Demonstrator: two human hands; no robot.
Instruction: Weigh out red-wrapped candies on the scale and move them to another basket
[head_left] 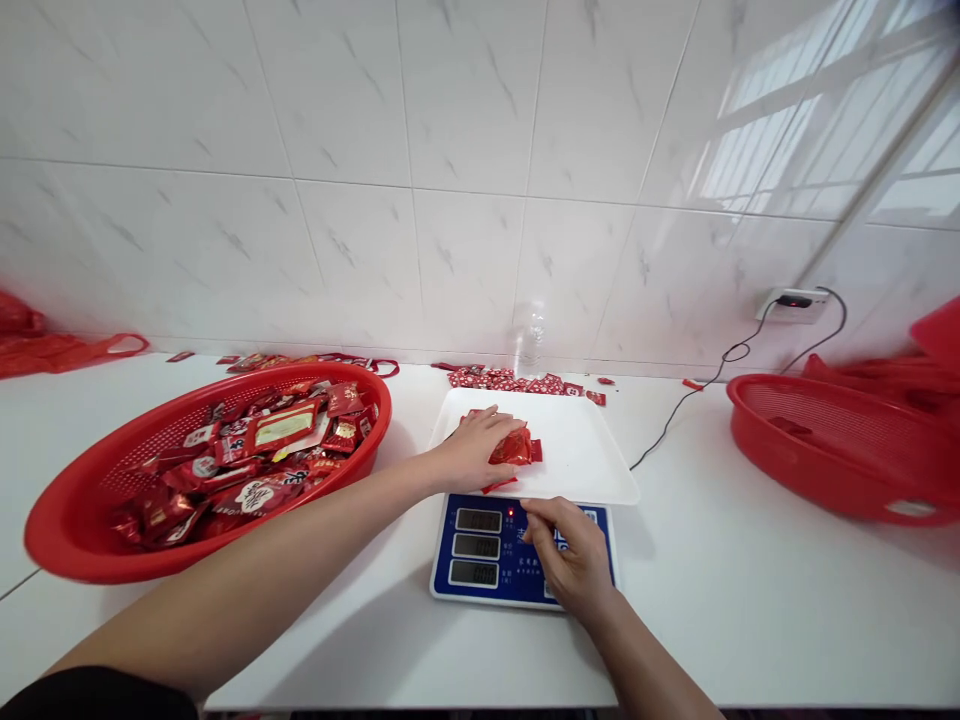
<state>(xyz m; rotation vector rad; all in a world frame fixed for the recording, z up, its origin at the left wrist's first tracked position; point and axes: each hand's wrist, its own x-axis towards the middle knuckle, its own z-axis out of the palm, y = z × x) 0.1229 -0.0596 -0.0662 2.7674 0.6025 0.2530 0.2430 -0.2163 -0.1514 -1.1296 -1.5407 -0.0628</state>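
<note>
A white weighing scale with a blue control panel (pixel 517 578) stands before me, its wide white tray (pixel 581 450) on top. My left hand (pixel 480 448) reaches across to the tray and is closed over some shiny red packets (pixel 516 448); parts of them show beyond the fingers and below the palm. Over the scale's panel is my right hand (pixel 570 550), its fingers curled in and thumb near the index finger, with nothing visible in it. The panel has three small displays and a lit red light. Some of its keys are hidden behind the right hand.
On the left stands a red plastic basket (pixel 379 410) of red wrapped packets (pixel 262 450). Another red basket (pixel 825 470) is at the right. Along the tiled wall lie loose packets (pixel 510 380) and a clear bottle (pixel 529 345). A black cable (pixel 675 408) runs to a socket (pixel 793 306).
</note>
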